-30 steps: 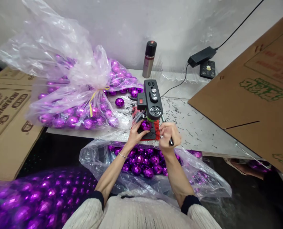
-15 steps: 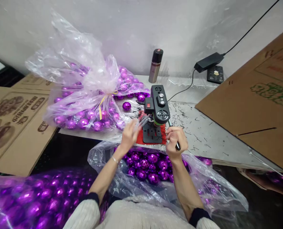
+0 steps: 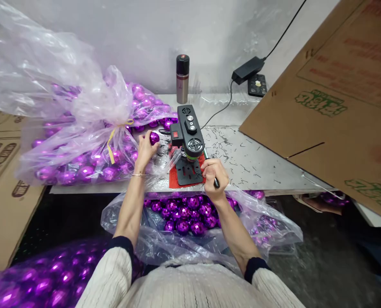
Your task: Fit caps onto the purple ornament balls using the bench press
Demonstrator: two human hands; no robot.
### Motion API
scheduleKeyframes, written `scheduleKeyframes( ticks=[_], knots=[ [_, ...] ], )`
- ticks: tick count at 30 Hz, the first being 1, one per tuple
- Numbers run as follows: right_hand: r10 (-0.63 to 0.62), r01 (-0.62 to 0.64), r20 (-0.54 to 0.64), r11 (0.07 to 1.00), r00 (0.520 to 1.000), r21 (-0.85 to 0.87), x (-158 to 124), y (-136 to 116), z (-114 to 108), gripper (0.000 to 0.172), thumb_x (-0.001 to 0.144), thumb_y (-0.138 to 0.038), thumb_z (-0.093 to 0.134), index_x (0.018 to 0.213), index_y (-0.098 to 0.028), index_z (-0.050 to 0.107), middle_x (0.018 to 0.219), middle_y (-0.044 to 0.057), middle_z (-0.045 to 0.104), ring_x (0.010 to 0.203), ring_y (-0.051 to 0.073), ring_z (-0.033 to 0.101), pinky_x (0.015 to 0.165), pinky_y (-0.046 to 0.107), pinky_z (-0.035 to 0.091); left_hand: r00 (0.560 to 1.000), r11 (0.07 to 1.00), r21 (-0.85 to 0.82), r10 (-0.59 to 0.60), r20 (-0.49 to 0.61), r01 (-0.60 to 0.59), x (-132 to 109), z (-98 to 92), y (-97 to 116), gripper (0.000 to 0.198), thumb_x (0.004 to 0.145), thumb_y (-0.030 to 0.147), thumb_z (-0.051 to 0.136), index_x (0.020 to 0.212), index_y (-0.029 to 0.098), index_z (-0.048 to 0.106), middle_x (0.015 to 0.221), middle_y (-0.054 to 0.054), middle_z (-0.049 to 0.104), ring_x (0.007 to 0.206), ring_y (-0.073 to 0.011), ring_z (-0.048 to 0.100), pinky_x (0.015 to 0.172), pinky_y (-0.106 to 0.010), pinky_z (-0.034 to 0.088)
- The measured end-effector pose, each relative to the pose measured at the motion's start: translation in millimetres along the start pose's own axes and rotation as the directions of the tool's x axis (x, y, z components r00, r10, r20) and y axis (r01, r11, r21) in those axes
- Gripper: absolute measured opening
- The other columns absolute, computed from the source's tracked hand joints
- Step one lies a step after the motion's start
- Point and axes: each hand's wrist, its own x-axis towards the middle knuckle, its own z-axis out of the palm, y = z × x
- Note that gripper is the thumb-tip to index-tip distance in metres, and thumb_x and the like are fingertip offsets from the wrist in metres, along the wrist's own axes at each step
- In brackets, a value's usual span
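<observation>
My left hand (image 3: 146, 149) is at the left of a small black press-like machine (image 3: 190, 130), its fingers closed round a shiny purple faceted ball (image 3: 154, 137). My right hand (image 3: 216, 176) is wrapped round the machine's lever handle (image 3: 216, 183), whose black end pokes out below the fist. The machine's slotted black base plate (image 3: 189, 172) rests on a red mat (image 3: 174, 179). Just below the table edge, an open clear plastic bag (image 3: 120, 214) holds many more purple balls (image 3: 184, 212).
A tied clear bag of balls (image 3: 84, 173) lies on the left of the table. Behind the machine stands a spray can (image 3: 182, 81). A black power adapter (image 3: 248, 70) is at the wall. Cardboard boxes (image 3: 293, 107) flank the right; dark scraps litter the white tabletop (image 3: 257, 171).
My left hand has moved left and away from the machine's base to the loose ball on the table and taken hold of it. My right hand stays on the lever. The view has shifted right.
</observation>
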Motion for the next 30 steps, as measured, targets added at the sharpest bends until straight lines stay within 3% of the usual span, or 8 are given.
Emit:
scheduleKeyframes(
  ticks=[3,6,10,13,15,18,24,30],
  knots=[
    [0.003,-0.003,0.003,1.0,1.0,0.008,0,-1,-1,0.032,0.106,-0.015,0.049,0.076,-0.024,0.056,0.073,0.0,0.064,0.068,0.016,0.064,0.061,0.033,0.047,1.0,0.892,-0.451,0.004,0.008,0.0,-27,-6.8,3,0.073,0.086,0.05,0.088,0.148,0.024,0.061,0.143,-0.015,0.069,0.129,-0.0335,0.07,0.115,-0.053,0.057],
    [0.014,-0.014,0.005,1.0,1.0,0.021,0,0,-1,0.033,0.106,-0.015,0.049,0.075,-0.024,0.056,0.071,-0.001,0.063,0.069,0.016,0.065,0.062,0.032,0.047,0.984,0.593,-0.787,-0.057,0.167,0.168,-73,-5.4,11,0.071,0.084,0.058,0.089,0.142,0.025,0.066,0.135,-0.012,0.076,0.117,-0.0272,0.078,0.107,-0.044,0.064],
    [0.012,-0.012,-0.008,1.0,1.0,0.027,-2,3,-1,0.032,0.106,-0.017,0.05,0.075,-0.024,0.056,0.071,-0.001,0.062,0.07,0.016,0.066,0.063,0.032,0.048,0.893,0.259,-0.855,-0.172,0.417,0.449,-128,15.5,15,0.051,0.088,0.057,0.086,0.12,0.019,0.077,0.117,-0.012,0.083,0.108,-0.0257,0.081,0.104,-0.04,0.066],
    [-0.008,0.008,-0.007,1.0,1.0,0.025,-3,5,-2,0.031,0.106,-0.017,0.051,0.076,-0.024,0.057,0.071,-0.001,0.063,0.071,0.016,0.067,0.064,0.032,0.049,0.838,0.141,-0.838,-0.252,0.485,0.527,-146,33.9,13,0.042,0.091,0.054,0.085,0.111,0.017,0.08,0.113,-0.012,0.085,0.107,-0.0244,0.082,0.103,-0.037,0.066],
    [-0.015,0.015,0.0,1.0,1.0,0.025,-2,5,-2,0.031,0.106,-0.016,0.052,0.077,-0.024,0.057,0.071,-0.001,0.063,0.071,0.016,0.067,0.063,0.032,0.049,0.837,0.181,-0.83,-0.277,0.471,0.527,-148,43.7,12,0.042,0.09,0.052,0.086,0.114,0.018,0.08,0.114,-0.011,0.085,0.11,-0.0247,0.081,0.104,-0.038,0.065],
    [-0.021,0.021,0.011,1.0,1.0,0.016,0,4,-2,0.03,0.106,-0.016,0.051,0.077,-0.024,0.057,0.072,-0.001,0.063,0.07,0.015,0.067,0.062,0.032,0.049,0.883,0.398,-0.789,-0.253,0.396,0.468,-145,54.8,14,0.052,0.087,0.047,0.09,0.13,0.021,0.076,0.126,-0.01,0.082,0.122,-0.028,0.077,0.109,-0.043,0.062],
    [-0.022,0.021,0.023,1.0,0.999,0.019,1,2,-4,0.029,0.105,-0.015,0.051,0.078,-0.024,0.057,0.073,-0.001,0.064,0.069,0.015,0.065,0.063,0.031,0.048,0.979,0.836,-0.541,0.028,0.202,0.088,-138,69.3,20,0.06,0.088,0.05,0.089,0.138,0.021,0.073,0.142,-0.015,0.075,0.133,-0.0345,0.07,0.121,-0.054,0.054],
    [0.004,-0.006,0.053,0.999,0.999,0.04,-1,2,-6,0.026,0.104,-0.015,0.052,0.08,-0.024,0.058,0.076,0.0,0.066,0.071,0.016,0.066,0.064,0.032,0.049,0.967,0.917,-0.374,0.205,0.154,-0.135,-137,71.1,24,0.062,0.093,0.058,0.081,0.141,0.021,0.069,0.139,-0.018,0.074,0.135,-0.0375,0.068,0.121,-0.059,0.051]
  ],
)
